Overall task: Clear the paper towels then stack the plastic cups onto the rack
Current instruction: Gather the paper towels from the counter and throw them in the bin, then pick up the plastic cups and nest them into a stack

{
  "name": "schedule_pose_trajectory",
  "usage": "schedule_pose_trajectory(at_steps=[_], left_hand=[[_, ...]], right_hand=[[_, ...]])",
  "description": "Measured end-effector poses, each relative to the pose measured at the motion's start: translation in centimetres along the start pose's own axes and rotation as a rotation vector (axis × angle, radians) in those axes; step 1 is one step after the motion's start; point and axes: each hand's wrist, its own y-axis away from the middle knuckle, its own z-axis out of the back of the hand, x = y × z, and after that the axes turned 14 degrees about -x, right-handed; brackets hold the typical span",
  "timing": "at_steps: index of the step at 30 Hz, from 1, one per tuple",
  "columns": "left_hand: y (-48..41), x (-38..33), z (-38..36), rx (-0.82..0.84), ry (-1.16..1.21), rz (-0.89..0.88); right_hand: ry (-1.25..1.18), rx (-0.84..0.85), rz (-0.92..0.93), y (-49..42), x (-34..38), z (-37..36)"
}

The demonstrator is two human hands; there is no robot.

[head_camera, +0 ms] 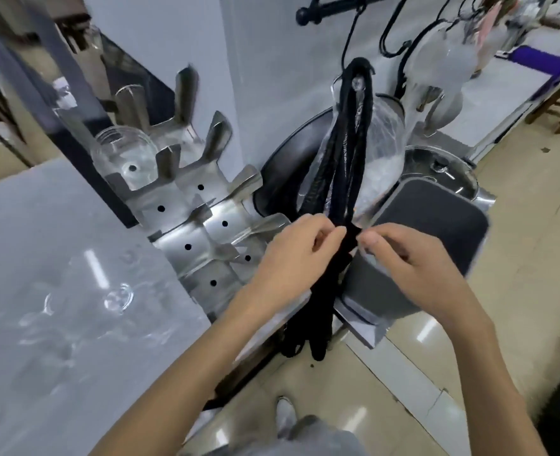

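A black bag (344,179) hangs from a hook (359,82) on the wall, its long straps running down past the counter edge. My left hand (298,255) and my right hand (413,258) both pinch the bag's fabric at about the same height, a little apart. To the left stands a shiny metal rack (203,225) with upright prongs. One clear plastic cup (124,156) sits upside down on a prong at the rack's far left. Several clear plastic cups (117,297) lie on the grey counter. No paper towels are visible.
The grey counter (41,241) fills the left side. A dark grey bin lid (433,232) and a round black pan (288,166) sit behind the bag. A clear plastic bag (383,149) hangs behind the straps. Tiled floor (518,291) lies to the right.
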Motion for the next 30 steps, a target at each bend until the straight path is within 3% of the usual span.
schedule_pose_trajectory(at_steps=[3,8,14,20,25,30], left_hand=[[4.6,3.5,5.4,-0.108,0.019,0.132],[15.2,11.2,13.6,-0.357,0.043,0.576],[27.4,17.6,22.2,-0.595,-0.035,0.903],[32.5,22.7,27.8,-0.798,-0.056,0.965],[33.6,27.3,31.3,-1.016,-0.059,0.895],[34.6,30.8,35.1,-0.934,0.279,0.986]], right_hand=[[-0.089,0.125,0.044,1.9,3.7,-4.8],[-0.226,0.378,0.017,8.0,9.3,-13.7],[-0.084,0.769,0.25,15.4,15.4,-22.3],[0.037,0.929,0.498,16.3,21.8,-29.9],[-0.034,0.88,0.614,17.4,29.5,-39.0],[0.119,0.894,0.83,22.3,34.4,-49.5]])
